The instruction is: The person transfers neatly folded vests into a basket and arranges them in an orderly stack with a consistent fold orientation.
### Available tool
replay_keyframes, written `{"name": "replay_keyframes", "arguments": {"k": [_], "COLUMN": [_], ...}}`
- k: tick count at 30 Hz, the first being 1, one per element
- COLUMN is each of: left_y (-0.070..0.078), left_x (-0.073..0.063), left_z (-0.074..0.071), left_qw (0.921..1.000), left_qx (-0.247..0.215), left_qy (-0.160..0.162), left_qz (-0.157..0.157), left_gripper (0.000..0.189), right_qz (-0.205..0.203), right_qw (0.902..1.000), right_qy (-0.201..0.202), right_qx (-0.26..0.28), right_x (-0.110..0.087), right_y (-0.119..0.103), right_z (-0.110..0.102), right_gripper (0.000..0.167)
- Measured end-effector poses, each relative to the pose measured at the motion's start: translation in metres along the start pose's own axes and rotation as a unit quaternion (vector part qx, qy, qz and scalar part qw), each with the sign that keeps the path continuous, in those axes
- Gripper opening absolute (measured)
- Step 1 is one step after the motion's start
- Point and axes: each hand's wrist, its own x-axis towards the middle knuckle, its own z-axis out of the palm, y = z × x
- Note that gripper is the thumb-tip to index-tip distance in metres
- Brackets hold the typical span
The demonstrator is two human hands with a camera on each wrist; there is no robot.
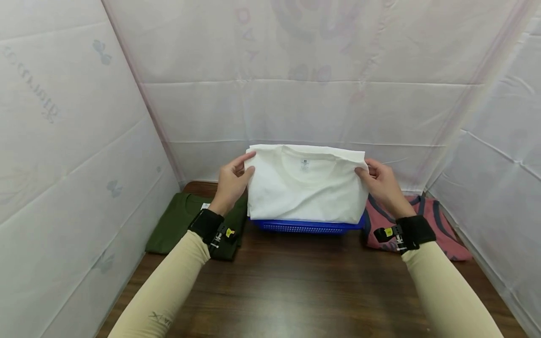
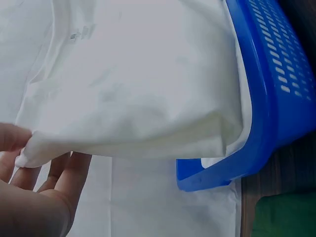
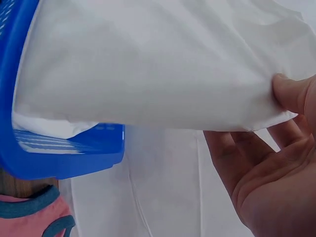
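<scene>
On my left sleeve, lower left, I see an X-like mark and blurred letters. At centre, the neck print of the white T-shirt is too small to read; faint lettering on the wall sheets, upper left and top centre, is illegible.

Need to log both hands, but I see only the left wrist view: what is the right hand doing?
Observer: The right hand pinches the white shirt near its upper corner.
Operator: What lies to the person's right of the blue basket?
Observer: A pink shirt with dark trim, on the brown table.
Operator: And the green garment in my corner?
Observer: The head view shows a white tag near its neckline.
</scene>
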Motion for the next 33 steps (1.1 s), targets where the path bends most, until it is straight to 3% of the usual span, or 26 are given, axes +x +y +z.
{"name": "replay_keyframes", "arguments": {"k": [10, 17, 25, 33], "left_y": [-0.002, -0.004, -0.023, -0.037], "left_x": [0.01, 0.015, 0.026, 0.03], "left_z": [0.008, 0.012, 0.014, 0.016], "left_qw": [0.9986, 0.9955, 0.9871, 0.9829], "left_qx": [0.027, 0.061, 0.11, 0.111], "left_qy": [-0.043, -0.057, -0.072, -0.076], "left_qz": [-0.012, -0.043, -0.091, -0.126], "left_gripper": [0.065, 0.073, 0.078, 0.078], "right_qz": [0.013, 0.03, 0.072, 0.066], "right_qw": [0.9996, 0.9992, 0.9974, 0.9967], "right_qy": [0.021, 0.016, 0.008, 0.004], "right_qx": [-0.015, -0.02, -0.005, -0.047], "right_x": [0.012, 0.019, 0.028, 0.034], "right_y": [0.001, 0.009, 0.019, 0.029], "right_z": [0.003, 0.005, 0.015, 0.025], "right_gripper": [0.039, 0.039, 0.04, 0.032]}}
